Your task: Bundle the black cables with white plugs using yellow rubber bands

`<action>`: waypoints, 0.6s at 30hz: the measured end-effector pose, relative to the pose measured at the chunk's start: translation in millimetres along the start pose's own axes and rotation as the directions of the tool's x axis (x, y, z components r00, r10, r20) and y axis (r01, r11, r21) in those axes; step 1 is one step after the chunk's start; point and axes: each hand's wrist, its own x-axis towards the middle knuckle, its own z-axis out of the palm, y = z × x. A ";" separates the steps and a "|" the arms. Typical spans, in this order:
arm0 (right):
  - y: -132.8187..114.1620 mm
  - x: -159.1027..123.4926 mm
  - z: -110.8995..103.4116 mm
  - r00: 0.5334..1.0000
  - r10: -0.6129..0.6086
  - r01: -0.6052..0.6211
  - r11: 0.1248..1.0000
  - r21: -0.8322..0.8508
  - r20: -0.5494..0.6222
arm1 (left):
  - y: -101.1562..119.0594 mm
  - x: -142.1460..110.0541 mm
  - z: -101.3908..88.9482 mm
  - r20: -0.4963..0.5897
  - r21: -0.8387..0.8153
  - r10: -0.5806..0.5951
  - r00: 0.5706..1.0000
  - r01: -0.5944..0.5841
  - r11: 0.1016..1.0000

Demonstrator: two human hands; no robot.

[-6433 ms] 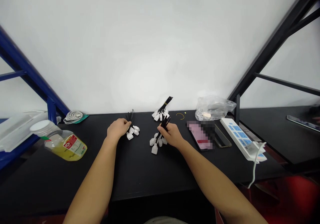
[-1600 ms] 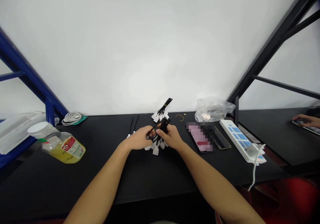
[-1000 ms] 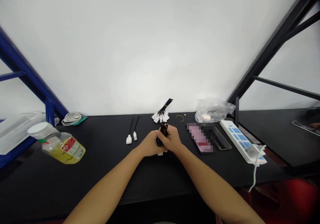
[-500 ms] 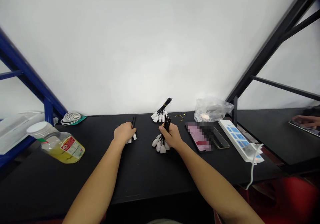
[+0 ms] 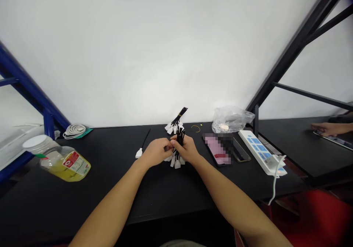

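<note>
My right hand (image 5: 189,149) is closed around an upright bundle of thin black cables (image 5: 180,133), whose white flat ends (image 5: 177,163) fan out below the fist. Against the left side of that bundle, my left hand (image 5: 158,151) has its fingers pinched together on a black cable, mostly hidden by the fingers. One single black cable with a white end (image 5: 139,152) lies on the table to the left of my left hand. Behind both hands rests another bundle of black cables (image 5: 180,113), tied with a yellow band, its white ends toward me.
Right of my hands lie two phones (image 5: 217,149), (image 5: 241,150) and a white power strip (image 5: 260,151). A clear plastic bag (image 5: 234,118) and a yellow tie (image 5: 196,128) are near the wall. Left stand a jar (image 5: 66,164) and a coiled white cable (image 5: 75,130). Another person's hand (image 5: 327,128) is far right.
My left hand has moved right from the loose cables to the bundle in my right hand. One loose cable now lies where more than one white end showed before.
</note>
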 end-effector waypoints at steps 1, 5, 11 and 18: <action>0.0 -0.3 0.0 1.000 0.003 -0.003 1.000 -0.011 0.002 | 2.0 -0.1 1.7 0.022 -0.004 0.020 1.000 -0.020 1.000; -0.5 -0.7 0.3 1.000 0.014 -0.015 0.999 -0.047 -0.018 | -13.6 0.4 -12.2 0.022 0.066 -0.119 0.993 0.118 0.991; -1.4 -0.4 1.8 1.000 0.009 -0.010 0.999 -0.041 -0.011 | -69.9 -4.1 -40.7 -0.080 0.424 -0.630 0.773 0.598 0.680; -0.3 -0.5 1.7 1.000 0.018 -0.019 0.999 -0.027 -0.018 | -71.1 -2.6 -32.9 -0.074 0.444 -0.647 0.759 0.606 0.660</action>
